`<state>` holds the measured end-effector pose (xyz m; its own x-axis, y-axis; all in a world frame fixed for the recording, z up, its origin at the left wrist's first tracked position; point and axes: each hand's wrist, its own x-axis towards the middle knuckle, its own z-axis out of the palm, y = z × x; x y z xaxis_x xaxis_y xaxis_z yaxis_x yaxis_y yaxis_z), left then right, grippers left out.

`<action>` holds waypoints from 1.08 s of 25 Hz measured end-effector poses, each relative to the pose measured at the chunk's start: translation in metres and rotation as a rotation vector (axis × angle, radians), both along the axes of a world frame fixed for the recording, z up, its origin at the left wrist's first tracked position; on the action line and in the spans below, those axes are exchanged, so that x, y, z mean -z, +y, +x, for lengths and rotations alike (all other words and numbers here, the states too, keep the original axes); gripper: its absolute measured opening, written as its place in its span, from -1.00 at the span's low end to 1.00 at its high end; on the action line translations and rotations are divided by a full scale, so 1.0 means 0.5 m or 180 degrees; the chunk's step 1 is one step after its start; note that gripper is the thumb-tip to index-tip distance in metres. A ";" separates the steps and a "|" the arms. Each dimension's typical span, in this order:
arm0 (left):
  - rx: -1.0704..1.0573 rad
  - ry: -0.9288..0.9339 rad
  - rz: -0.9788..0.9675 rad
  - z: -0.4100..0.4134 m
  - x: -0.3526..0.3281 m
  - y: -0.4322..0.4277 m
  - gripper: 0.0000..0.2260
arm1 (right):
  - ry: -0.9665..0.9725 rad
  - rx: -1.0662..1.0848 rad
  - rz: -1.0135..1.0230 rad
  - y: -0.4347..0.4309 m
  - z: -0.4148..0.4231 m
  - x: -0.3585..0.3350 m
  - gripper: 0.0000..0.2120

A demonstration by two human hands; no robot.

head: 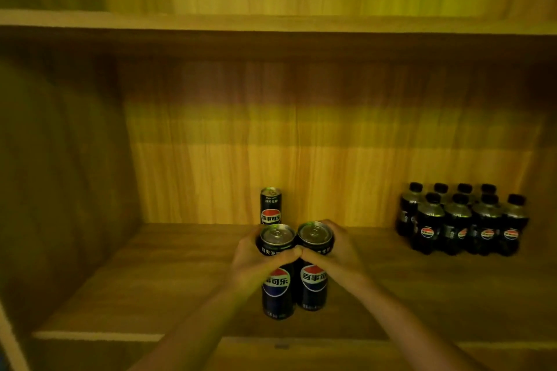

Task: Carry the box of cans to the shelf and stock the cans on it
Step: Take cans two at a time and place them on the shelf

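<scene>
Head view: wood-grain laminate shelf (168, 274), dim yellow light. Lower centre, left hand (256, 262) wraps the left can (276, 277), right hand (337, 253) wraps the right can (313, 274); slim black cylinders, upright, touching. Third can (271, 206) stands behind them. Shrink-wrapped pack of dark bottles (461, 220), right, well apart.

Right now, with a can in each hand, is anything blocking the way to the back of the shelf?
Partly. One can already stands upright at the back wall, straight behind the left hand and its can. Behind the right hand and its can, the shelf board looks bare. The bottle pack sits far right, apart.
</scene>
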<state>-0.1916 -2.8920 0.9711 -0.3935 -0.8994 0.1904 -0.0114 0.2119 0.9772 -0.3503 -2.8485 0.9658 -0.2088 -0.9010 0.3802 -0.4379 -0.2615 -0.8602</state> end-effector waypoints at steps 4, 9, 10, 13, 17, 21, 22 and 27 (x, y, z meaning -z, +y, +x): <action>-0.0091 -0.0048 0.0055 -0.041 0.006 -0.095 -0.59 | 0.0124 -0.0072 0.0054 -0.106 -0.046 0.009 -0.66; -0.0178 -0.0112 0.0062 -0.078 0.021 -0.193 -0.64 | 0.0190 0.0087 0.0155 -0.207 -0.081 0.032 -0.59; -0.0193 -0.0104 0.0068 -0.084 0.025 -0.208 -0.64 | 0.0202 0.0142 0.0171 -0.221 -0.085 0.036 -0.58; -0.0314 -0.0141 0.0108 -0.098 0.039 -0.249 -0.57 | 0.0238 0.0258 0.0196 -0.253 -0.095 0.039 -0.58; -0.0442 -0.0175 0.0118 -0.108 0.055 -0.285 -0.52 | 0.0151 0.0308 0.0286 -0.280 -0.101 0.053 -0.58; -0.0453 -0.0181 0.0057 -0.110 0.067 -0.297 -0.52 | 0.0122 0.0370 0.0303 -0.294 -0.105 0.077 -0.47; -0.0437 -0.0188 0.0051 -0.109 0.068 -0.297 -0.53 | 0.0110 0.0365 0.0274 -0.294 -0.105 0.079 -0.52; -0.0380 -0.0235 -0.0030 -0.108 0.074 -0.302 -0.49 | 0.0099 0.0278 0.0276 -0.296 -0.096 0.071 -0.59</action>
